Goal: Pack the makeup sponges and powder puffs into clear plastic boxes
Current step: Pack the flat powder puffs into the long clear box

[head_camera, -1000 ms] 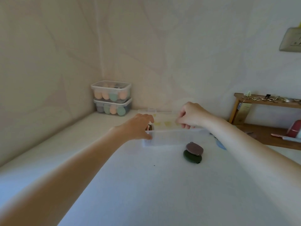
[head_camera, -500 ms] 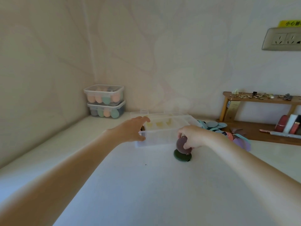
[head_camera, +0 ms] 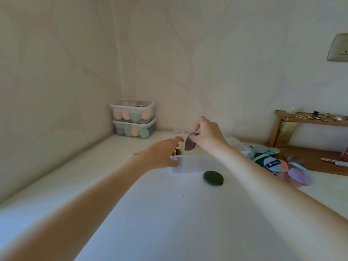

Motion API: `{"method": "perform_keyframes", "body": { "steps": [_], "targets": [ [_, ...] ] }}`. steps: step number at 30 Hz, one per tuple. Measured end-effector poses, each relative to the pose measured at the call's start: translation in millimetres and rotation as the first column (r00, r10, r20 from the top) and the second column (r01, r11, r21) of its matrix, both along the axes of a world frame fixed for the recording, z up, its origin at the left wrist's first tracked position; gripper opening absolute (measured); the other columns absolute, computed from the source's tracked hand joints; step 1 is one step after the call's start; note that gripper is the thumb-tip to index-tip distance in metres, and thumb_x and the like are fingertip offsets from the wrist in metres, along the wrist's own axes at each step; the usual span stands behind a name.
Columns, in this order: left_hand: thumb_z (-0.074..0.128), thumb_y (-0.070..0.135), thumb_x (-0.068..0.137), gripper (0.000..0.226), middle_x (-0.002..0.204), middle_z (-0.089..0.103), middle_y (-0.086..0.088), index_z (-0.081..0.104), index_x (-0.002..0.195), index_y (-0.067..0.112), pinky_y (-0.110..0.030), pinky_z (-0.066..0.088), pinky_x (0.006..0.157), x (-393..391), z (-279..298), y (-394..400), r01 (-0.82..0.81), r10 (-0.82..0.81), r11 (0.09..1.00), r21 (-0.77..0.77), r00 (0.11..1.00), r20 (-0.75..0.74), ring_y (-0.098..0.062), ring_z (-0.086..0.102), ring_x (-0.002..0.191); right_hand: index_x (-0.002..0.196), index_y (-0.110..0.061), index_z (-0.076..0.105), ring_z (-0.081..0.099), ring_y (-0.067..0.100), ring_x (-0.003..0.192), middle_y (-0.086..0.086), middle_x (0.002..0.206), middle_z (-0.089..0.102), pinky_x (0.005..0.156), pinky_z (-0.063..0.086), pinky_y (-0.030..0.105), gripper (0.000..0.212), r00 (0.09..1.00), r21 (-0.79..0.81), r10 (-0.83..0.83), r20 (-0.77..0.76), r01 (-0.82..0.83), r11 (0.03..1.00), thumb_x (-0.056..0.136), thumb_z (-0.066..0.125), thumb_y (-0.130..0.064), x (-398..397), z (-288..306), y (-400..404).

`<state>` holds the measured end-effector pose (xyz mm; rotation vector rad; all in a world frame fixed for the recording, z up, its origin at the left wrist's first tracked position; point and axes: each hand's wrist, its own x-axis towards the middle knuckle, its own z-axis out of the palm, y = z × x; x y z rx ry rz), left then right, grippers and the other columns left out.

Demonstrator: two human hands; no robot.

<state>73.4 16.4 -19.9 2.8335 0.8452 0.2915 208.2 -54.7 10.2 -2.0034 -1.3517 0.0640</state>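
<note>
At about ten o'clock from the middle of the view, two lidded clear boxes (head_camera: 132, 118) stand stacked in the corner where the walls meet, each showing peach and mint sponges through its side. Coming in from the lower left, the left hand (head_camera: 162, 155) lies with its fingers loosely spread and slightly curled against the left end of an open clear plastic box (head_camera: 190, 163), the thumb touching the near rim; it grips nothing else that can be seen. Something small and brown (head_camera: 177, 152) shows inside the box just past that hand, too blurred to name. Just right of it, at about twelve o'clock from the box's near wall, the right hand (head_camera: 208, 136) hovers above the box with its fingertips pinched together on the top edge of a mauve powder puff (head_camera: 189, 144), which hangs edge-down over the box's interior, tilted. At six o'clock from that puff, a dark green powder puff (head_camera: 213, 178) lies flat on the white tabletop (head_camera: 169, 213), just in front of the box's near wall and apart from it. Farther right, at about three o'clock from the box, a loose pile of puffs (head_camera: 280, 166) in teal, blue, pink and lilac rests on the table. Beyond it a wooden shelf (head_camera: 308, 120) holds small metal bits, and a wall socket (head_camera: 339, 48) sits at two o'clock.
</note>
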Motion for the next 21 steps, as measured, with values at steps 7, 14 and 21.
{"method": "perform_keyframes", "body": {
  "steps": [7,14,21],
  "targets": [
    [0.065,0.022,0.082,0.076,0.148,0.036,0.002,0.022,0.146,0.024,-0.033,0.045,0.097,2.5,-1.5,-1.0,0.018,-0.020,0.999,0.045,0.999,0.050,-0.022,0.052,0.120,0.091,-0.008,0.060,0.053,0.025,0.077,0.006,0.084,0.058,0.062,0.040,0.030,0.008,0.985,-0.092,-0.060,0.161,0.076,0.993,0.087,0.055,-0.013,-14.8,-23.5,18.4],
    [0.064,0.023,0.084,0.061,0.130,0.056,-0.004,0.035,0.138,0.022,-0.036,0.044,0.097,6.4,-1.8,5.1,0.011,-0.011,0.999,0.034,1.000,-0.015,-0.023,0.051,0.116,0.089,0.003,0.072,0.059,0.023,0.076,0.016,0.089,0.072,0.074,0.047,0.029,0.023,0.991,-0.173,0.132,-0.012,-0.132,0.976,0.087,0.051,-0.006,-3.5,-16.9,10.5],
    [0.063,0.024,0.083,0.047,0.129,0.052,0.002,0.049,0.128,0.022,-0.034,0.045,0.095,13.1,4.5,6.3,0.086,-0.066,0.987,0.134,0.987,-0.149,-0.019,0.054,0.112,0.085,-0.009,0.070,0.056,0.008,0.060,-0.001,0.078,0.073,0.057,0.046,0.017,0.015,0.958,-0.281,0.288,-0.004,-0.277,0.919,0.089,0.056,-0.013,21.2,12.6,-27.3]
  ]
}}
